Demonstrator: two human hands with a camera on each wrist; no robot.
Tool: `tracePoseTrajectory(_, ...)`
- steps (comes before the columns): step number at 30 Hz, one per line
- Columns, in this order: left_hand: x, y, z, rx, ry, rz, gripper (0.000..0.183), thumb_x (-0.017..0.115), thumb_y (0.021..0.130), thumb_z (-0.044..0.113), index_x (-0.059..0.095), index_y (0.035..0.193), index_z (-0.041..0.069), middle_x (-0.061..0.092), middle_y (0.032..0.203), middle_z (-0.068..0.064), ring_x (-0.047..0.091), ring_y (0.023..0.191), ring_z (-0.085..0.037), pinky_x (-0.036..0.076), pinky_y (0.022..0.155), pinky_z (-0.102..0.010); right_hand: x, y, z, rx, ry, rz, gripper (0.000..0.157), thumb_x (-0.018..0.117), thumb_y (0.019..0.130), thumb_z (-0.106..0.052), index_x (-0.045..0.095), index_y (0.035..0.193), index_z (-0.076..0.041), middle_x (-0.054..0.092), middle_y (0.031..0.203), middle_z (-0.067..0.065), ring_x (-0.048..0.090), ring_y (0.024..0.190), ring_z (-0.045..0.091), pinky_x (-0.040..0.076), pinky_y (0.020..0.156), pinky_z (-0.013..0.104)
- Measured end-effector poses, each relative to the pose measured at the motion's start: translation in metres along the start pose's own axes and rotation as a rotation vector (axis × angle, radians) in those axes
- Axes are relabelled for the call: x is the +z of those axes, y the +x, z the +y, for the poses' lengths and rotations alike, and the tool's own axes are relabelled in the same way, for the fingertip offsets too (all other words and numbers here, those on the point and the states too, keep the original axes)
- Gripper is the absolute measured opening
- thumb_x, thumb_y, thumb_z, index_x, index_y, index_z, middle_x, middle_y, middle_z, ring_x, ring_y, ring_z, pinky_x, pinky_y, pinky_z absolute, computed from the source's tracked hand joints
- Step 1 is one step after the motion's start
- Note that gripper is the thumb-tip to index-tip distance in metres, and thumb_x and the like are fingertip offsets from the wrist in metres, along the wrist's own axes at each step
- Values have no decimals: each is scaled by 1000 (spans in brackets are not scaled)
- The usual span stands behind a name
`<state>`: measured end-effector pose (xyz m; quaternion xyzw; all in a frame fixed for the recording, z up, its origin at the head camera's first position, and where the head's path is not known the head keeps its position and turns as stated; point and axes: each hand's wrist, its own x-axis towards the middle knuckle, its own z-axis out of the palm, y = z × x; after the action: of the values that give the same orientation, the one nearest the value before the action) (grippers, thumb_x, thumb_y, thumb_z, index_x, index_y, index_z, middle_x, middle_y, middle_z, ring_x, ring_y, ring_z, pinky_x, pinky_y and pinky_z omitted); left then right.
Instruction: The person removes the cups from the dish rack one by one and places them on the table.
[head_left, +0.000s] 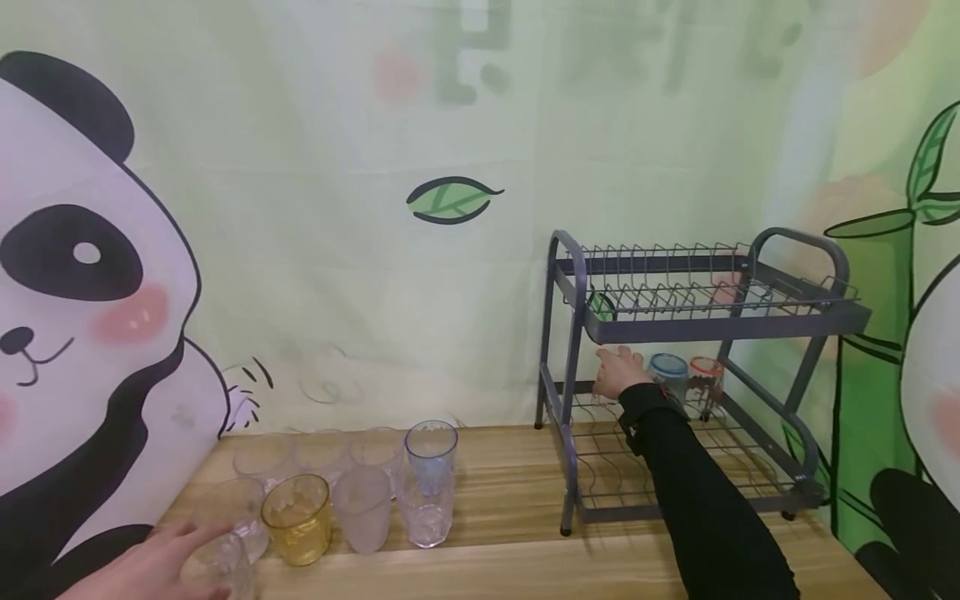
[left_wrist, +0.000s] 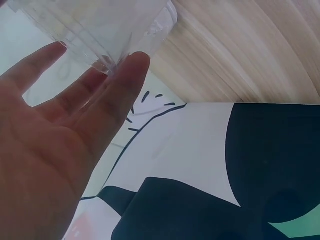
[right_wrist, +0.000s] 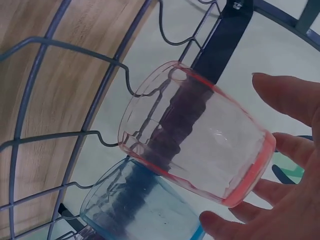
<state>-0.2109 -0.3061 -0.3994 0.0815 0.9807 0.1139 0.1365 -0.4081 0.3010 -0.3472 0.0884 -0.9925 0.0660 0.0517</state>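
Observation:
At the lower left, my left hand [head_left: 161, 567] is beside a clear glass [head_left: 228, 562], its fingers fairly straight. Its fingertips overlap the lower part of that clear glass [left_wrist: 110, 30] in the left wrist view. My right hand [head_left: 621, 372] reaches into the lower tier of a grey dish rack [head_left: 727, 327]. There, a clear glass with a pinkish-red tint [right_wrist: 195, 135] rests on the wires. The right thumb [right_wrist: 285, 95] stands apart from the glass, while the other fingers spread near its red end. A blue-tinted glass [right_wrist: 145, 200] is next to it.
An amber glass [head_left: 297, 521], a frosted glass [head_left: 363, 508], a blue-rimmed glass [head_left: 431, 442] and several clear ones are grouped on the wooden table [head_left: 502, 483]. Inside the rack, a blue-rimmed glass [head_left: 669, 373] and a red-rimmed glass [head_left: 705, 382] stand right of my hand. Above them is the wire upper tier.

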Motion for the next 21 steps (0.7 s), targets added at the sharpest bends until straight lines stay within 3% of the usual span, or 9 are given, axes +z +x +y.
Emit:
tracePoseTrajectory(7, 0, 0, 5, 26, -6, 7, 77, 75, 79, 50, 53, 137, 5, 49, 120, -40, 52, 104, -58, 43, 76, -72, 5, -3, 4, 64, 95, 5, 64, 68, 89, -17, 41, 142, 6, 44, 138, 31, 29, 130, 49, 28, 101, 58)
tracePoseTrajectory(12, 0, 0, 4, 44, 2, 26, 80, 79, 76, 48, 51, 137, 4, 50, 119, -40, 51, 105, -60, 43, 77, -72, 4, -9, 3, 66, 129, 19, 60, 65, 90, -12, 42, 143, 4, 38, 137, 36, 32, 126, 51, 32, 99, 60)
tracePoseTrajectory(17, 1, -4, 4, 86, -18, 64, 79, 81, 75, 42, 51, 138, 4, 56, 117, -32, 55, 106, -51, 46, 80, -67, -1, -11, 5, 63, 125, 19, 53, 65, 89, -6, 46, 138, 2, 35, 131, 38, 36, 113, 54, 37, 87, 58)
tracePoseTrajectory(21, 1, -7, 6, 61, 16, 85, 85, 81, 74, 47, 49, 139, 3, 56, 119, -31, 53, 108, -52, 45, 78, -69, -5, -11, 8, 89, 153, -7, 63, 70, 85, -5, 42, 142, 1, 32, 132, 39, 39, 109, 55, 42, 78, 54)
